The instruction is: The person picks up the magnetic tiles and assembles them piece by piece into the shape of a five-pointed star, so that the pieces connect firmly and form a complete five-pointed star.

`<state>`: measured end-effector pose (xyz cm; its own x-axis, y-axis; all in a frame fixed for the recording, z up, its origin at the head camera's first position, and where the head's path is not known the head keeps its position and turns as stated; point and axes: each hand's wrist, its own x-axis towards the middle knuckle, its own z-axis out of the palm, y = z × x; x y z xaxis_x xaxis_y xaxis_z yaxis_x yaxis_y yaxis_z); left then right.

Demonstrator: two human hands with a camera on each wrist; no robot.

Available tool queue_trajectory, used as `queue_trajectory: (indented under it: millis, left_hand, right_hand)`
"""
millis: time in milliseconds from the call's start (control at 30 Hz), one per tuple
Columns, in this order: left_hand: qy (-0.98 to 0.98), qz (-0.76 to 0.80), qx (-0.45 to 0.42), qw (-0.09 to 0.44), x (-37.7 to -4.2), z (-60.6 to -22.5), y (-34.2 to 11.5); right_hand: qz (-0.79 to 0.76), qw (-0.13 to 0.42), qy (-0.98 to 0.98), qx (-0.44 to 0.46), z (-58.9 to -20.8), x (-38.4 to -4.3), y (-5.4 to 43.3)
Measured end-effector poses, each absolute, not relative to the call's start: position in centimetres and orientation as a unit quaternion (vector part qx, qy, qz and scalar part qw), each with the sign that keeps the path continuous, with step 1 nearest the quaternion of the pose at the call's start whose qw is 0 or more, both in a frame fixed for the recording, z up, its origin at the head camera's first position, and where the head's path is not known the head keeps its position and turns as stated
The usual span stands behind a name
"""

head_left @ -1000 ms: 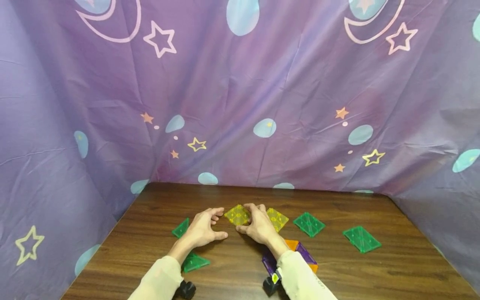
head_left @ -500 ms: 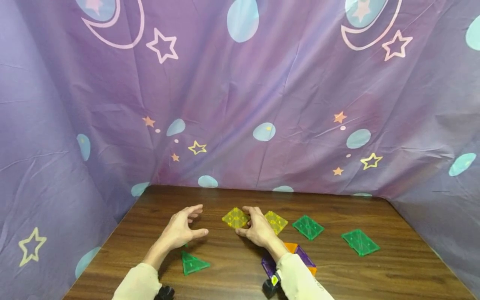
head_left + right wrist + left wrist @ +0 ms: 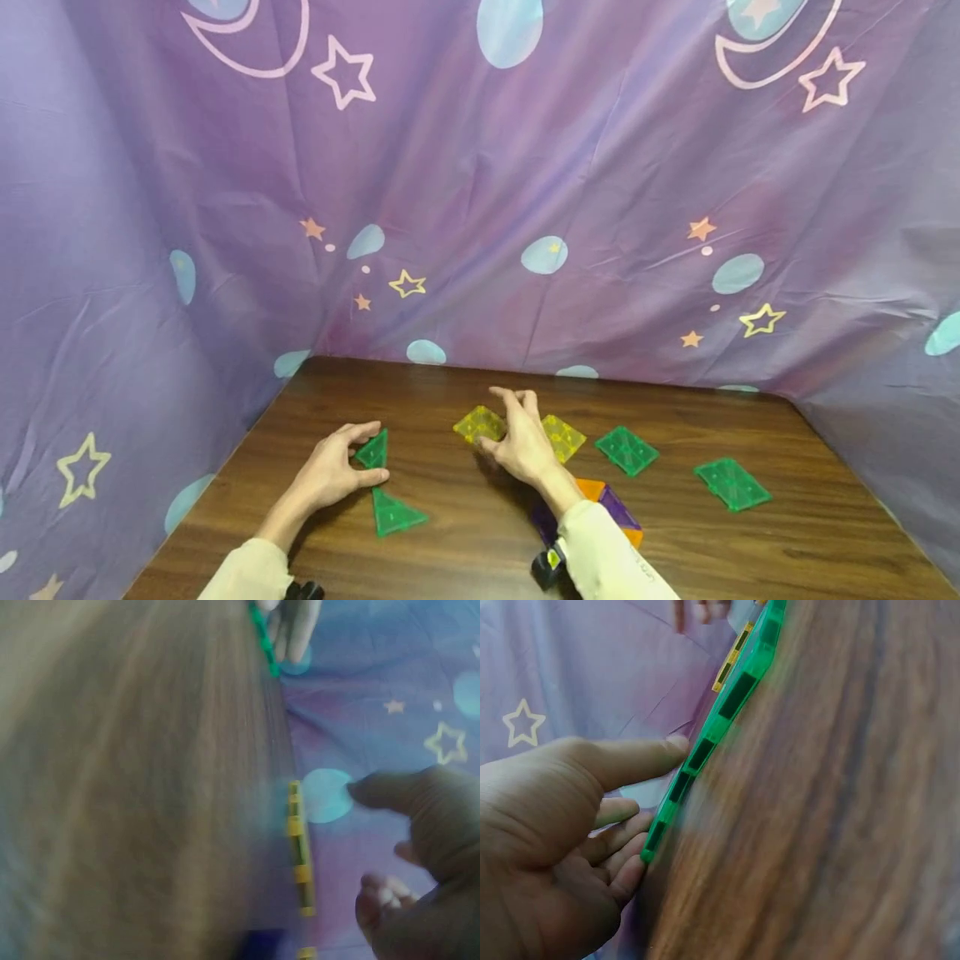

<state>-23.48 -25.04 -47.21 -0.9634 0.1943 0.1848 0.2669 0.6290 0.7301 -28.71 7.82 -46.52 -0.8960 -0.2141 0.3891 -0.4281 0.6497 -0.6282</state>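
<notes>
My left hand (image 3: 330, 471) is at a green triangular magnetic tile (image 3: 374, 451) lying on the left of the table. Its index finger is by the tile's far tip and its thumb by the near tip. In the left wrist view the thumb and fingers reach the green edge; whether they grip it is unclear. Another green triangle (image 3: 395, 513) lies just nearer. My right hand (image 3: 523, 446), fingers spread, hovers between two yellow diamond-shaped tiles, the left one (image 3: 477, 424) and the right one (image 3: 562, 437). In the right wrist view it stands apart from the yellow edge (image 3: 300, 855).
Two green diamond-shaped tiles, one nearer the middle (image 3: 627, 451) and one further out (image 3: 732, 484), lie on the right. An orange and purple tile group (image 3: 618, 508) is partly hidden under my right forearm. A patterned purple cloth (image 3: 465, 208) hangs behind the wooden table (image 3: 480, 558).
My left hand has drawn away leftward from the yellow tile to the far green triangle. My right hand has risen slightly off the left yellow tile. The tiles look unmoved; the head view shifted a little.
</notes>
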Motion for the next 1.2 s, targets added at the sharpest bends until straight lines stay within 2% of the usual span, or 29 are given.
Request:
queue_trajectory:
  millis: [167,500,633,800,1100,1200]
  left_hand:
    - [-0.902,-0.415,-0.112,0.036,-23.6,-47.0,-25.0]
    - [-0.898,-0.425,-0.107,0.031,-23.8,-47.3,-24.6]
    - [-0.899,-0.424,-0.107,0.036,-23.9,-47.2,-24.5]
    - [-0.901,-0.418,-0.11,0.039,-23.8,-47.2,-24.5]
    - [-0.899,-0.423,-0.107,0.043,-23.6,-47.7,-24.6]
    - [-0.898,-0.425,-0.105,0.042,-23.6,-47.6,-24.7]
  right_hand:
    - [0.435,0.129,-0.863,0.225,-44.7,-27.3,5.9]
    - [0.421,-0.044,-0.823,0.378,-46.2,-25.4,3.4]
    - [0.372,-0.088,-0.817,0.432,-46.9,-25.0,3.3]
    - [0.302,-0.067,-0.828,0.468,-47.4,-24.6,3.2]
    - [0.285,0.011,-0.858,0.428,-47.8,-24.8,3.0]
    - [0.295,0.016,-0.862,0.412,-47.9,-24.9,3.0]
